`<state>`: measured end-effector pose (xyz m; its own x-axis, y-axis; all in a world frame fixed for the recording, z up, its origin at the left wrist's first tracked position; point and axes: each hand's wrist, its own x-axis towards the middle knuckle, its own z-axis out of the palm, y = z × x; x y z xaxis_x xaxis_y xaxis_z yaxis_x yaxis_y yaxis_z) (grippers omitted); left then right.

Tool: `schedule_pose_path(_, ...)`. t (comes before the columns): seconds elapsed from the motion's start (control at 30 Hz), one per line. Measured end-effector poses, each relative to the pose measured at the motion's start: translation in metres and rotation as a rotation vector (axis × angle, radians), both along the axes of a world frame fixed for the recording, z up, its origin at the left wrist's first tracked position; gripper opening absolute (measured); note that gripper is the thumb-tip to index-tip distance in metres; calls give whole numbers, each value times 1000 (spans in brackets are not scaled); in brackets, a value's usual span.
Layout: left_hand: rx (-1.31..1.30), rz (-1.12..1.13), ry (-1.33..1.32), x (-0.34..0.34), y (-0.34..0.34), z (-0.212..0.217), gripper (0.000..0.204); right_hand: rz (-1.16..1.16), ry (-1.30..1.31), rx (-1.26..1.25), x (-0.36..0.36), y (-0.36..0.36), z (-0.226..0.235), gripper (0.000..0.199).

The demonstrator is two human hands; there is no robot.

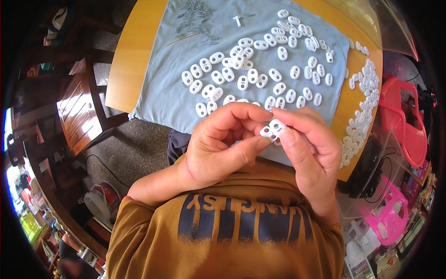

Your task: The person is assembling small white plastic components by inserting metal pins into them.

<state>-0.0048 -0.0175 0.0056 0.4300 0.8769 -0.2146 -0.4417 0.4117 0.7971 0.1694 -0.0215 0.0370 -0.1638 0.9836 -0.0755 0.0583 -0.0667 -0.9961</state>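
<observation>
In front of my chest, both hands meet over small white oval plastic pieces with two holes, which look like cord-lock parts. My left hand [230, 139] pinches one two-hole piece [266, 131] between thumb and fingers. Against it, my right hand [309, 142] grips another two-hole piece [277, 124] by thumb and forefinger. The two pieces touch, one partly over the other, and fingertips hide some of them. Beyond my hands, many similar white pieces [242, 83] lie scattered on a light blue cloth [162, 88].
Small grey springs [193, 21] are heaped at the cloth's far left, beside a thin yellowish stick [181, 39]. A white T-shaped part [238, 21] lies near them. More white pieces [364, 100] pile along the right edge of the yellow table [125, 79]. A red plastic chair [409, 125] stands right.
</observation>
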Motion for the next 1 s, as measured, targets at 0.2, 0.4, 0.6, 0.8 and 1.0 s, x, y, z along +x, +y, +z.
schedule_pose_path(0.2, -15, 14, -10, 0, 0, 3, 35, -24, 10, -9, -4, -3, -2, 21)
schedule_pose_path(0.4, -34, -7, 26, 0, 0, 8, 33, -96, 109, -71, -6, -6, -3, 14)
schedule_pose_path(0.6, -86, -44, -18, -2, 3, 9, 32, -46, -71, 173, -5, -1, -7, 13)
schedule_pose_path(0.8, -84, -44, -53, -1, 1, 10, 32, -58, -80, 177, -7, -6, -3, 13)
schedule_pose_path(1.0, -118, -64, -16, -1, 1, 5, 33, -74, -108, 138, -8, -6, -13, 14)
